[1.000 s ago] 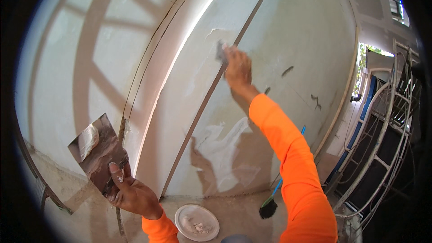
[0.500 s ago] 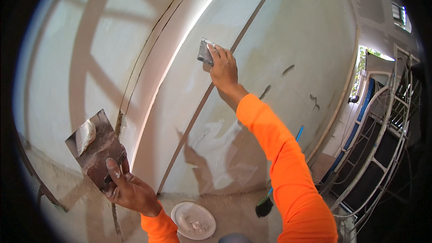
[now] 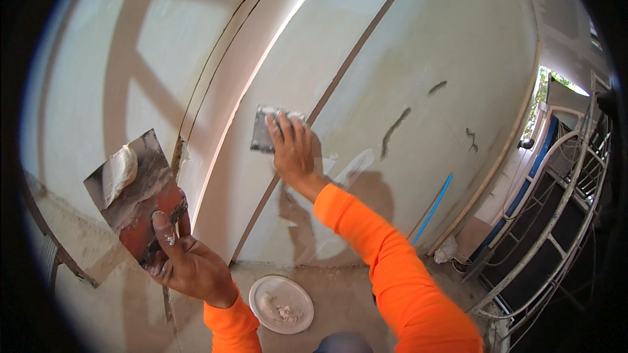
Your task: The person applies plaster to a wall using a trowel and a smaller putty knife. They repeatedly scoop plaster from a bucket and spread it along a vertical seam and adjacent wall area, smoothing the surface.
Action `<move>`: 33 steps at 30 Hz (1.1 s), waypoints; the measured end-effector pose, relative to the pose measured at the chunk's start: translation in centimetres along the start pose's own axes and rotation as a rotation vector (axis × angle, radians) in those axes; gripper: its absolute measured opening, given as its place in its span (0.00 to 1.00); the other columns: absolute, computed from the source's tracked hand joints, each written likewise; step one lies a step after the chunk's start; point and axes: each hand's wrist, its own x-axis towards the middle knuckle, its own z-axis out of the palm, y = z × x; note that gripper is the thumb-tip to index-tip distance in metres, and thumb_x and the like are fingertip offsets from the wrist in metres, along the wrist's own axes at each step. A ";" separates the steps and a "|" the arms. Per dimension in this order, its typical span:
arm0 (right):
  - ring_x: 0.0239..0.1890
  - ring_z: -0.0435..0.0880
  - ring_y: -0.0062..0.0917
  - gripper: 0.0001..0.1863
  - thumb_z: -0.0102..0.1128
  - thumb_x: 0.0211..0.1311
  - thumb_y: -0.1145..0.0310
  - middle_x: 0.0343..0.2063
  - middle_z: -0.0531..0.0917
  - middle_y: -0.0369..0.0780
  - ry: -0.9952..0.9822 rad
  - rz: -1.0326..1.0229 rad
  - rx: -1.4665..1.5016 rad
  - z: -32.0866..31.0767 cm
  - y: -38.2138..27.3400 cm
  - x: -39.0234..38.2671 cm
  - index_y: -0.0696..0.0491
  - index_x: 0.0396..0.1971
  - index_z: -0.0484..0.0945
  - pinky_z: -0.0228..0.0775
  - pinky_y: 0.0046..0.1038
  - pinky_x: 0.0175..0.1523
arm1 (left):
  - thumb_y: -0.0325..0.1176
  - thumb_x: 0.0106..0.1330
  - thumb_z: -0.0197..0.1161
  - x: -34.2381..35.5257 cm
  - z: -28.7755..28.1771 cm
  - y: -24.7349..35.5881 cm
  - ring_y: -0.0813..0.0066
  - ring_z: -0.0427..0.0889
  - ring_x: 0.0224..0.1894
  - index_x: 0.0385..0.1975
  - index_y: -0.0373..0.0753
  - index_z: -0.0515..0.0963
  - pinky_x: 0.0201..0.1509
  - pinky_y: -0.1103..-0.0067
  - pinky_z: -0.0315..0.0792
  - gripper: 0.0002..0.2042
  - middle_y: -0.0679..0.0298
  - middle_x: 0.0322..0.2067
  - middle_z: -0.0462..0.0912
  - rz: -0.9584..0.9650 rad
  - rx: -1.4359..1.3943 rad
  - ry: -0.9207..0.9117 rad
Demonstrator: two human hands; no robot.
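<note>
My left hand (image 3: 199,268) grips a wide, stained putty knife (image 3: 145,186), blade raised, thumb across its lower part. A thick dab of white putty (image 3: 122,171) sits near the blade's far corner. In front of me, my right hand (image 3: 294,153) presses a flat grey spreader (image 3: 263,132) to the pale wall (image 3: 451,46), fingers spread over its back. The spreader lies just left of a dark straight strip (image 3: 356,49) that runs slantwise up the wall. Pale wet-looking smears (image 3: 356,165) show on the wall right of my hand.
A round white tub (image 3: 282,323) with putty in it stands on the floor below. A blue pole (image 3: 433,208) leans at the wall's lower right. Metal scaffold frames (image 3: 556,222) stand at the far right. Dark crack-like marks (image 3: 394,132) show on the wall.
My right hand and the spreader have moved down and to the left along the wall. My left hand has risen slightly, still holding the putty knife.
</note>
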 end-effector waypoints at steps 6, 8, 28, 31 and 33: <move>0.70 0.69 0.46 0.33 0.54 0.69 0.75 0.72 0.69 0.48 -0.377 -0.007 0.075 -4.3 -3.3 -2.9 0.52 0.75 0.66 0.60 0.54 0.73 | 0.25 0.74 0.65 0.0 0.3 0.1 0.62 0.90 0.51 0.61 0.32 0.77 0.51 0.69 0.89 0.17 0.52 0.56 0.86 0.018 -0.001 0.032; 0.70 0.71 0.45 0.31 0.54 0.68 0.75 0.69 0.74 0.47 -0.169 0.076 0.153 -5.7 1.9 2.4 0.52 0.73 0.68 0.60 0.53 0.73 | 0.25 0.74 0.66 0.1 0.3 0.0 0.61 0.90 0.51 0.61 0.32 0.77 0.52 0.69 0.89 0.17 0.51 0.56 0.86 0.015 0.017 0.064; 0.69 0.68 0.43 0.37 0.62 0.65 0.70 0.72 0.68 0.45 0.038 -0.113 -0.129 -0.2 2.3 4.3 0.50 0.75 0.66 0.60 0.52 0.71 | 0.25 0.75 0.64 0.7 -0.3 -1.1 0.59 0.91 0.50 0.60 0.30 0.78 0.53 0.70 0.89 0.16 0.51 0.53 0.87 0.057 0.080 0.088; 0.67 0.71 0.43 0.34 0.59 0.67 0.70 0.69 0.73 0.45 -0.211 -0.203 -0.090 -1.1 -1.1 0.5 0.50 0.74 0.68 0.62 0.53 0.69 | 0.24 0.74 0.64 0.5 -0.4 -0.6 0.60 0.90 0.50 0.57 0.29 0.81 0.54 0.70 0.88 0.14 0.49 0.54 0.86 0.042 -0.028 0.037; 0.65 0.74 0.44 0.32 0.56 0.67 0.73 0.67 0.76 0.45 -0.133 -0.199 -0.061 -2.7 -0.4 1.1 0.51 0.73 0.70 0.64 0.52 0.70 | 0.24 0.74 0.65 0.6 -0.3 -0.1 0.60 0.90 0.51 0.56 0.27 0.81 0.55 0.70 0.88 0.14 0.49 0.55 0.86 -0.003 0.017 0.073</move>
